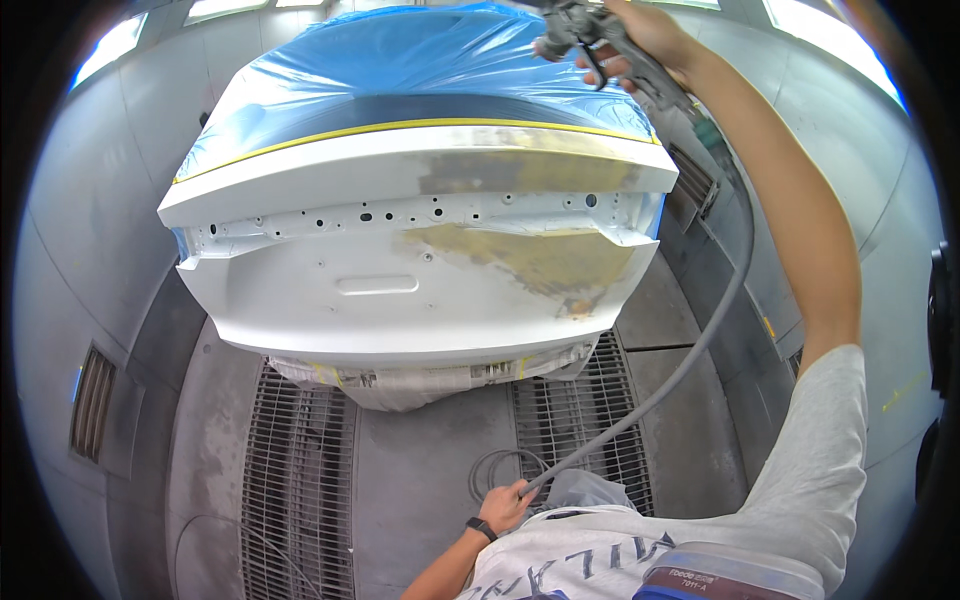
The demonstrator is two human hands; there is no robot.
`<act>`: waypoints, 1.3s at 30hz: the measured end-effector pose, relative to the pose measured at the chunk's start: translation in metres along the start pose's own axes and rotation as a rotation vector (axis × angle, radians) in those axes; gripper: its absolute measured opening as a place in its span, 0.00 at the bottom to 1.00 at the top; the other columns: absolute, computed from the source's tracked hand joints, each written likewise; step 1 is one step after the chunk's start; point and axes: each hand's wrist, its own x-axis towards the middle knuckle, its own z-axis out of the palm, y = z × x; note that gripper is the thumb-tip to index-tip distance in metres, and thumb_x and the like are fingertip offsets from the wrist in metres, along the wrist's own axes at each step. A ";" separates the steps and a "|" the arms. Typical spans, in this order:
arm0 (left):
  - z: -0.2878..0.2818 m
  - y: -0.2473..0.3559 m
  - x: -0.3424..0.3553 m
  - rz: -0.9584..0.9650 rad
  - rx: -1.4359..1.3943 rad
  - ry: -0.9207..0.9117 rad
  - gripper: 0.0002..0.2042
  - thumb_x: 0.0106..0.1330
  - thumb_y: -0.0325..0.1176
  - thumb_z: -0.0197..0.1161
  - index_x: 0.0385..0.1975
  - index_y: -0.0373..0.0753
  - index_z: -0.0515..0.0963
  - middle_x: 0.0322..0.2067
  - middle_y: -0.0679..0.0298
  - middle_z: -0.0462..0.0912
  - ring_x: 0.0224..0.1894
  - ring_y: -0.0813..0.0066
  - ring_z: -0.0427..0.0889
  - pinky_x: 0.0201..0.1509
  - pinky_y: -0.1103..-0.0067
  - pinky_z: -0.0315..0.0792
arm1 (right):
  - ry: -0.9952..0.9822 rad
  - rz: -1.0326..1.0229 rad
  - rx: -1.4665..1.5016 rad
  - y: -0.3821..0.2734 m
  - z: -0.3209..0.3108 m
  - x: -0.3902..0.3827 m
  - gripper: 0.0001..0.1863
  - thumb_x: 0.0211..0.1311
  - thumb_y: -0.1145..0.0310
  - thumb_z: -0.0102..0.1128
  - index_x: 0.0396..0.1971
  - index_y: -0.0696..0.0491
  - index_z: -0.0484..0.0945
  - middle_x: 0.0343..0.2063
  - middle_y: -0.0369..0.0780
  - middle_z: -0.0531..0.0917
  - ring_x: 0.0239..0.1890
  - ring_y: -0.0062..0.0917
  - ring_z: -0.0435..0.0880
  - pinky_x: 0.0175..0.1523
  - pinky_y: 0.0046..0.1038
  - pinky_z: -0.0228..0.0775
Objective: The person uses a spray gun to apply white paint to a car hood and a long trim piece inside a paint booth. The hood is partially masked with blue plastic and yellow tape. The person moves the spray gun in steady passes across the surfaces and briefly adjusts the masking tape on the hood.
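R grip wraps spray gun nr trunk lid, L grip clasps hose: best keep hose off lid.

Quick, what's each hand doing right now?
Left hand: closed around the grey hose.
Right hand: closed around the spray gun, held up high.

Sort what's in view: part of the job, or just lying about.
Part of the job:
Grey metal spray gun, in the right hand
Flexible grey hose, in the left hand
White car boot lid with tan patches
Blue plastic sheet edged with yellow tape

Seemingly lying about (hose link unclear):
Thin dark line curving across the floor, left
Grey coils beyond the left hand
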 end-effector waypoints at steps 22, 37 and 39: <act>-0.135 -0.005 0.009 -0.039 0.197 0.182 0.04 0.62 0.35 0.64 0.31 0.44 0.77 0.20 0.53 0.80 0.27 0.47 0.80 0.29 0.58 0.72 | 0.088 -0.244 -0.416 -0.003 0.024 0.117 0.33 0.80 0.47 0.29 0.41 0.59 0.80 0.27 0.44 0.84 0.19 0.30 0.82 0.23 0.35 0.79; -0.229 -0.074 0.025 0.116 0.158 -0.213 0.07 0.61 0.37 0.66 0.35 0.45 0.79 0.24 0.54 0.83 0.31 0.49 0.82 0.34 0.58 0.74 | 0.093 0.084 -0.387 0.001 0.113 0.129 0.36 0.76 0.41 0.36 0.43 0.61 0.82 0.38 0.46 0.85 0.32 0.30 0.85 0.39 0.34 0.80; -0.227 -0.075 0.026 0.135 0.155 -0.229 0.07 0.61 0.37 0.66 0.36 0.45 0.79 0.24 0.55 0.82 0.31 0.49 0.82 0.35 0.58 0.74 | 0.090 0.092 -0.385 0.007 0.110 0.131 0.34 0.77 0.41 0.37 0.43 0.59 0.81 0.35 0.44 0.84 0.29 0.28 0.85 0.35 0.33 0.80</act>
